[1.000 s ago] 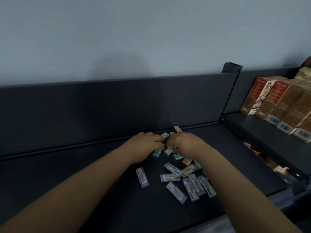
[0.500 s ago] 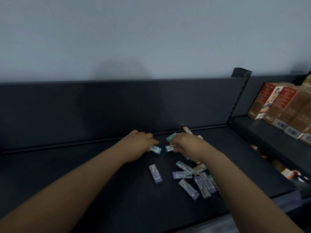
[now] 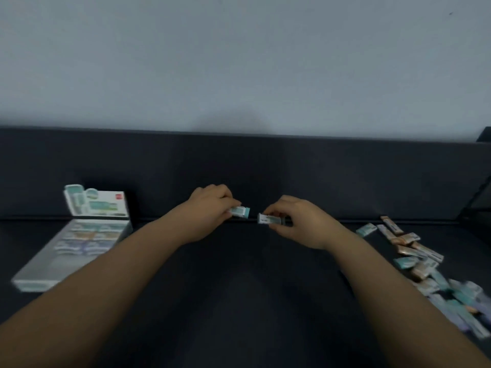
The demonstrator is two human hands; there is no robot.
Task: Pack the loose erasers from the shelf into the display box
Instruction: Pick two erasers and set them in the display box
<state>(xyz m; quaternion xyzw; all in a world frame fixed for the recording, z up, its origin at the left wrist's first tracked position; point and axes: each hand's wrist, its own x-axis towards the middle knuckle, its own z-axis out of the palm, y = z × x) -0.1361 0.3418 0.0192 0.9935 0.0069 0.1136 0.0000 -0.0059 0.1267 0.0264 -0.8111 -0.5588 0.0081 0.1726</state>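
My left hand (image 3: 210, 211) pinches a teal-sleeved eraser (image 3: 241, 211) above the dark shelf, near the back panel. Just to its right, my right hand (image 3: 297, 221) holds a second teal-and-white eraser (image 3: 269, 219) by its far end. The two erasers are a small gap apart. A pile of loose erasers (image 3: 425, 264) in teal, orange and purple sleeves lies at the right. The open display box (image 3: 34, 281) sits at the left with its printed lid standing upright; rows of erasers fill its far part, blurred.
The black shelf (image 3: 239, 301) has a tall dark back panel (image 3: 265, 176) under a pale wall. A shelf upright (image 3: 483, 197) shows at the far right edge.
Both hands have lifted one eraser each out of the pile. The view has swung left, so the pile now lies at the right and the display box has come into view.
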